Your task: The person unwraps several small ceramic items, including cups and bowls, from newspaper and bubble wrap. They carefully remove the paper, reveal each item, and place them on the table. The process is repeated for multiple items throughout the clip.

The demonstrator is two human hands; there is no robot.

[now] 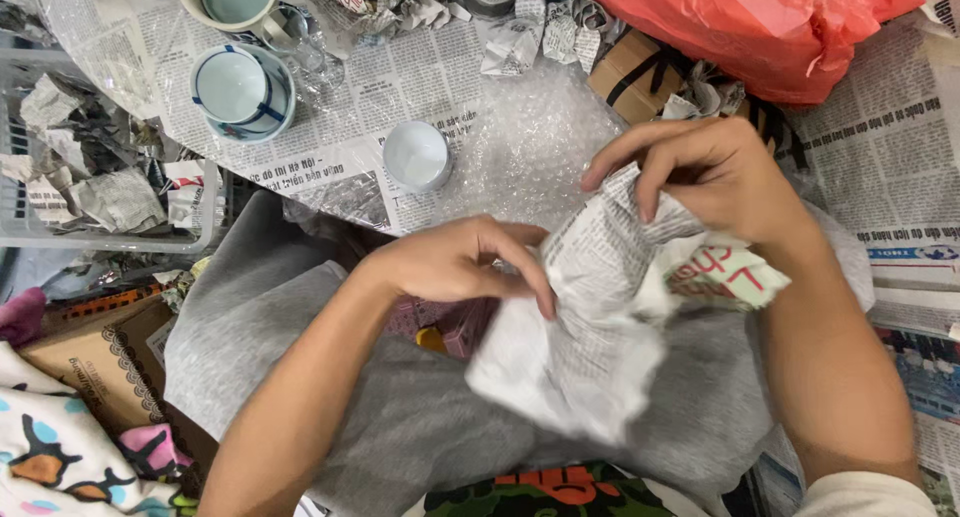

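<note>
Newsprint sheet (pixel 600 317), crumpled, held over grey-clad lap, near centre. Left hand (pixel 450 262) pinches sheet's left edge, fingers (pixel 535 287) closed on paper. Right hand (pixel 715 182) grips sheet's far right side from above, fingers curled into folds. Far centre: small white cup (pixel 417 155) on bubble wrap (pixel 530 147). Far left: blue-rimmed cup (pixel 240 89) on newspaper-covered floor. Red plastic bag (pixel 770 22) far right.

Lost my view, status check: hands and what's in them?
Both hands, left hand and right hand, grip the crumpled newspaper bundle over the lap. Small white cup beyond, apart.
</note>
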